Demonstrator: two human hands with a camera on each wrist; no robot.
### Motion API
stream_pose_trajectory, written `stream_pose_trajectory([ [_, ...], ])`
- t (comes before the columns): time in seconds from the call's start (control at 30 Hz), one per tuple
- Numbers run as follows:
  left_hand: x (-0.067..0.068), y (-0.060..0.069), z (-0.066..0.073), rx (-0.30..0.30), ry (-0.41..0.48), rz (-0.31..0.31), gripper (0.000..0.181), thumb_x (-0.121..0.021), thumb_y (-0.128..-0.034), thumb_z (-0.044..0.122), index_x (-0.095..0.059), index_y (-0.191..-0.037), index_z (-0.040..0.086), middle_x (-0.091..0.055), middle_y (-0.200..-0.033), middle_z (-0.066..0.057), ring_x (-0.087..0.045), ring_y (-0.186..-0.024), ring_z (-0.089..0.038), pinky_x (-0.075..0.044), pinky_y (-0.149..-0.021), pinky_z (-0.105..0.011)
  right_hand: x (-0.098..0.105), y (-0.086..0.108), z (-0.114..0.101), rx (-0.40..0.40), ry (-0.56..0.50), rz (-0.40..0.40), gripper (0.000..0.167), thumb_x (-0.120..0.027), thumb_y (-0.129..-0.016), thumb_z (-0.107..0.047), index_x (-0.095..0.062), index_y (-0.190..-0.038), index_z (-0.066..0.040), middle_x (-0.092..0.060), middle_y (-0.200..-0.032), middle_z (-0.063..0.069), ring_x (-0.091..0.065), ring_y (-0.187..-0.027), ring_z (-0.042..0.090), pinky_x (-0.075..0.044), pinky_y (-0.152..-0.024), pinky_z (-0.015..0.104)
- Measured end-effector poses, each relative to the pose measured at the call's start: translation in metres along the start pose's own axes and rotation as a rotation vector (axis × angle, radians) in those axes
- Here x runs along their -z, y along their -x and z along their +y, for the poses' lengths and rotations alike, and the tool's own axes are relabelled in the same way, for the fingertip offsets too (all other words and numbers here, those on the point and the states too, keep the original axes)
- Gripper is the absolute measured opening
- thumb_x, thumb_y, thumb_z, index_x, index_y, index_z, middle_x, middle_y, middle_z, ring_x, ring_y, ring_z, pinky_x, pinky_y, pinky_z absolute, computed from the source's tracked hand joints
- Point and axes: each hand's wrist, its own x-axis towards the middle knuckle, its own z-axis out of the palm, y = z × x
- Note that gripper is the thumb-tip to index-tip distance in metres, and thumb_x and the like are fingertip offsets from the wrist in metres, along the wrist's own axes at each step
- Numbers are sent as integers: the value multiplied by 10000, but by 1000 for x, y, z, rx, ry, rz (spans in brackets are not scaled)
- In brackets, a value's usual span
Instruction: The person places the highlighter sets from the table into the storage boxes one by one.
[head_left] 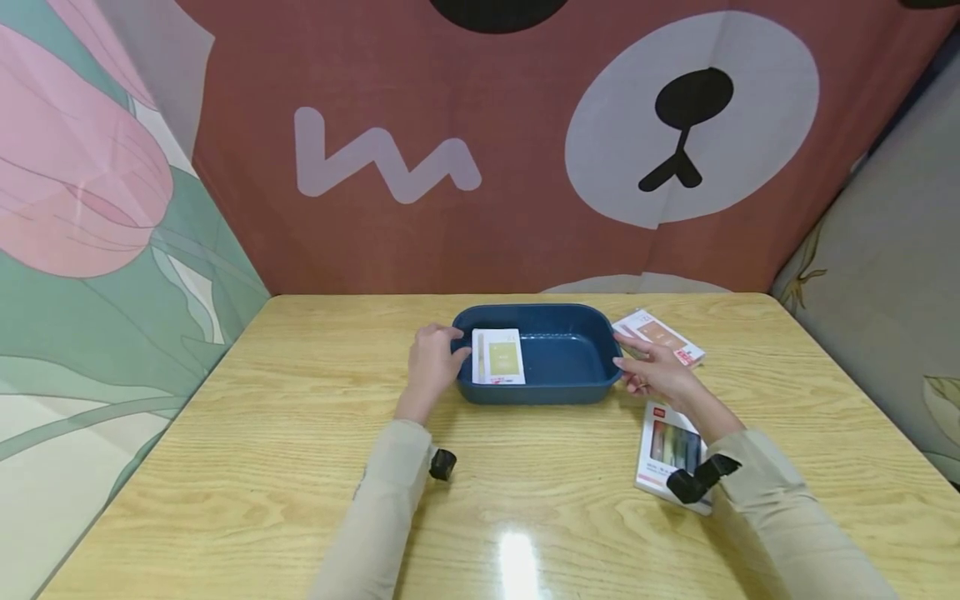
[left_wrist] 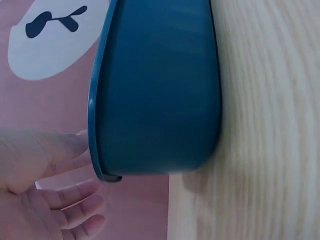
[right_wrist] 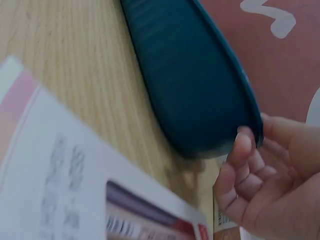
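The blue bin [head_left: 536, 394] sits on the worktop [head_left: 300, 467] in the centre of the head frame, between the two hands, which are well apart, one at each short end. The left hand [head_left: 433, 367] is at the bin's left end, thumb and index finger touching the rim, its other fingers extended beside the bin in the left wrist view; whether thumb and finger close on the rim I cannot tell. The right hand [head_left: 663, 375] pinches the rim at the right end, with a fingertip against the outer wall just under the edge and another digit over the top in the right wrist view. Inside the bin, against its left side, lies a white box with a yellow panel [head_left: 502, 354]. Right of centre, just beyond the right hand, an orange-panelled box [head_left: 656, 332] lies askew near the bin's far right corner. Below the right hand, in the lower right, lies a windowed box [head_left: 678, 446] showing coloured sticks, partly covered by the black device [head_left: 693, 482] at the right wrist. Across the top of the head frame spreads a reddish-brown backdrop [head_left: 420, 242] with a cartoon muzzle.
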Motion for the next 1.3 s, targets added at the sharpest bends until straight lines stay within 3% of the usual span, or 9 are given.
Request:
stream_pose_trajectory([
  [0.23, -2, -4, -11, 30, 46, -93, 314, -660, -818, 133, -628, -1097, -8, -585, -1080, -182, -510, -1039, -317, -419, -843, -400, 5, -1, 6, 30, -28, -45, 640, -518, -920, -167, -149, -1432, -61, -565, -667, 54, -515, -524, 88, -449, -530, 221],
  [0.5, -1, -9, -24, 51, 224, -205, 367, -616, -848, 99, -554, -1184, -36, -580, -1093, -196, -534, -988, -309, -423, -824, -392, 7, -2, 7, 68, -3, -58, 622, -509, -923, -148, -159, -1422, -24, -578, -686, 67, -523, -534, 95, -447, -528, 215],
  [0.73, 4, -13, -31, 129, 376, -319, 393, -579, -876, 99, -508, -1250, 1, -575, -1052, -177, -532, -950, -277, -452, -753, -358, 10, -3, 3, 85, 51, -61, 616, -532, -910, -143, -200, -1407, 10, -570, -670, 56, -531, -534, 99, -455, -531, 230],
  [1.07, 0, -17, -43, 152, 504, -322, 411, -621, -844, 87, -526, -1233, -8, -543, -802, -93, -482, -725, -175, -388, -588, -234, 25, -1, 0, 145, 121, 0, 608, -567, -864, -18, -233, -1358, 102, -565, -682, 2, -510, -547, 100, -431, -512, 232],
  [1.17, -1, -17, -45, 159, 538, -337, 421, -621, -845, 88, -519, -1243, -3, -549, -808, -102, -496, -733, -179, -419, -617, -253, 32, 0, -1, 152, 145, 24, 591, -560, -859, 2, -243, -1343, 120, -544, -706, 26, -479, -549, 106, -402, -500, 241],
  [1.3, -2, -16, -47, 203, 614, -368, 437, -612, -852, 89, -501, -1269, 23, -553, -851, -123, -513, -768, -203, -465, -725, -362, 44, 1, -2, 153, 233, 51, 605, -577, -846, -10, -259, -1344, 119, -564, -823, 108, -496, -598, 125, -435, -533, 282],
])
